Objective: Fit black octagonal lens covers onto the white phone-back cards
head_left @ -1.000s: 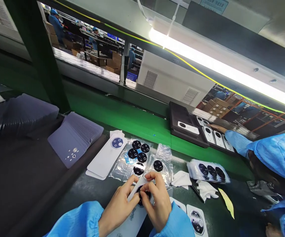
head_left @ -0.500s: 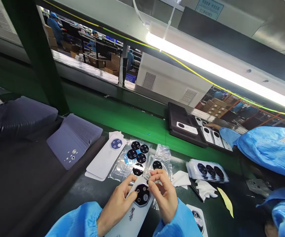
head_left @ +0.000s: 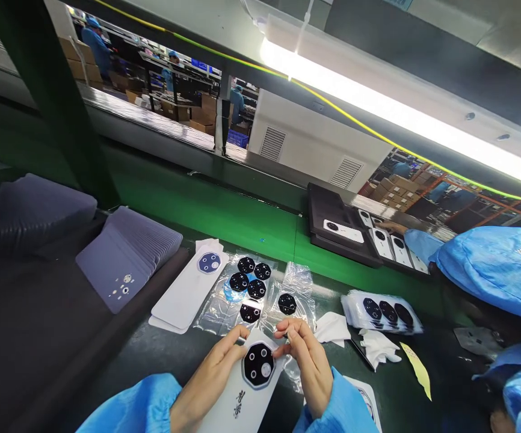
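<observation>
A white phone back cover [head_left: 224,403] with dark lettering and a black octagonal camera lens plate [head_left: 258,364] lies tilted in front of me. My left hand [head_left: 209,376] grips its left edge, thumb lying beside the lens plate. My right hand [head_left: 306,364] is at the upper right edge of the cover, with thumb and fingers pinched. A tiny dark spot shows at its fingertips; I cannot make out what it is. Beyond my hands, several black lens plates [head_left: 256,289] lie on clear plastic film [head_left: 215,313], and another single plate [head_left: 286,304] is on film to the right.
White covers [head_left: 179,294] and fanned bluish covers [head_left: 129,252] lie left. To the right are bagged lens plates [head_left: 387,310], crumpled white tissues [head_left: 378,347] and a yellow slip [head_left: 416,370]. Black trays [head_left: 332,204] hold phone covers at the back. A co-worker's blue sleeve [head_left: 490,264] reaches in.
My right hand has shifted slightly right and down, its fingertips away from the lens plate's top. The lens plate is now more fully visible. My left hand still holds the cover.
</observation>
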The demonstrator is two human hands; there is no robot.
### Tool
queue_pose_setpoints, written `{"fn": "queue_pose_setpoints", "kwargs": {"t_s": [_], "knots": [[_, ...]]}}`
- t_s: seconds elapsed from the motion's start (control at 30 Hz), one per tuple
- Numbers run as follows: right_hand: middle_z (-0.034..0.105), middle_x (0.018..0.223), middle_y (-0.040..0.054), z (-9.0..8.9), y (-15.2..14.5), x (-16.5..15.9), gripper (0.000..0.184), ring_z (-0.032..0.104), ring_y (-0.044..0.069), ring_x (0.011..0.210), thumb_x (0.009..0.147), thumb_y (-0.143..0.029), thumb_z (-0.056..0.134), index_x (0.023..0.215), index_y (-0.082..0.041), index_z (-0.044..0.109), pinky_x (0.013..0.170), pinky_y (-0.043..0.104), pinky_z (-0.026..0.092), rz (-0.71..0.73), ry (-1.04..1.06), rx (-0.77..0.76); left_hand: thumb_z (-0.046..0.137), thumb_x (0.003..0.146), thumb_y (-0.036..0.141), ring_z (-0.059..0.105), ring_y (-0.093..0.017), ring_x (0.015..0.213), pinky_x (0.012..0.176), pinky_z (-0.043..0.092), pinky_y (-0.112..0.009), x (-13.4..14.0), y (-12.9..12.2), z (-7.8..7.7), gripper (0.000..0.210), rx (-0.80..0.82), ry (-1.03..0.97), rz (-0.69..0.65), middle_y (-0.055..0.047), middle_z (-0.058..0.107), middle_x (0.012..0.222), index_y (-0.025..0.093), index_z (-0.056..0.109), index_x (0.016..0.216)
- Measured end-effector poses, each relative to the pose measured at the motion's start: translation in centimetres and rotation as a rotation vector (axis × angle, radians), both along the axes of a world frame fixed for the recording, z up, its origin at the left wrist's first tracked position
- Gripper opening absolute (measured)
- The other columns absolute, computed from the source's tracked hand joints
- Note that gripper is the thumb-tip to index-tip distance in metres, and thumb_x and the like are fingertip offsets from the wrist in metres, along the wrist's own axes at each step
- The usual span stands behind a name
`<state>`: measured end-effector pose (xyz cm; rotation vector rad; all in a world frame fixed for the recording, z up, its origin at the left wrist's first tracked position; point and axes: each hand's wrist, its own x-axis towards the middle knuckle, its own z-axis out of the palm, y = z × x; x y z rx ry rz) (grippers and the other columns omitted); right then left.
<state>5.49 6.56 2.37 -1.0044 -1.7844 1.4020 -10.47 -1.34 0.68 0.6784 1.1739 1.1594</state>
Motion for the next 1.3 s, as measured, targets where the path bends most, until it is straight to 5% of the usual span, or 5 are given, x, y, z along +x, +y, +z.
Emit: {"fn": "queue_pose_setpoints", "kwargs": {"t_s": [0.57,0.77,0.97,1.13,1.3], "knots": [[0.064,0.086,0.0055,0.4,0.3,0.2,0.036,0.067,0.019,0.069,0.090,-0.055,0.048,0.089,-0.022,0.063,0.067,0.034,0.057,-0.003,-0.035,0.001,0.057,0.070,0.051,0.041,-0.014,0.062,0.057,0.037,-0.024,0.1,0.4,-0.3,0.030,-0.064,-0.080,-0.028,0.005,0.047,0.066,0.023,0.050,0.079],[0.065,0.079,0.0062,1.7,6.0,2.4,0.045,0.064,0.019,0.066,0.087,-0.061,0.039,0.088,-0.020,0.058,0.057,0.032,0.055,-0.094,-0.399,0.264,0.059,0.064,0.058,0.043,-0.013,0.064,0.057,0.036,-0.023,0.1,0.4,0.2,0.040,-0.132,-0.100,-0.029,0.006,0.051,0.067,0.023,0.048,0.080],[0.059,0.079,0.0046,2.1,13.5,5.1,0.011,0.061,0.018,0.069,0.081,-0.026,0.056,0.073,-0.020,0.059,0.063,0.032,0.048,-0.172,-0.787,0.433,0.062,0.063,0.057,0.044,-0.012,0.062,0.056,0.036,-0.022,0.0,0.4,-0.1,0.041,-0.147,-0.133,-0.021,0.006,0.052,0.066,0.023,0.049,0.081],[0.061,0.091,0.0074,1.5,15.9,5.5,0.015,0.062,0.020,0.082,0.088,-0.013,0.050,0.081,-0.016,0.063,0.070,0.034,0.048,-0.179,-1.126,0.555,0.063,0.067,0.053,0.043,-0.012,0.058,0.053,0.035,-0.021,0.0,0.4,-0.7,0.035,-0.146,-0.183,-0.004,0.007,0.052,0.063,0.023,0.049,0.079],[0.063,0.105,0.0053,0.2,17.0,5.1,0.014,0.061,0.018,0.094,0.092,-0.027,0.057,0.098,-0.015,0.062,0.084,0.038,0.051,-0.130,-1.307,0.630,0.064,0.066,0.052,0.044,-0.011,0.057,0.051,0.035,-0.019,0.0,0.4,-0.5,0.034,-0.170,-0.212,0.003,0.007,0.053,0.061,0.023,0.051,0.078]]}}
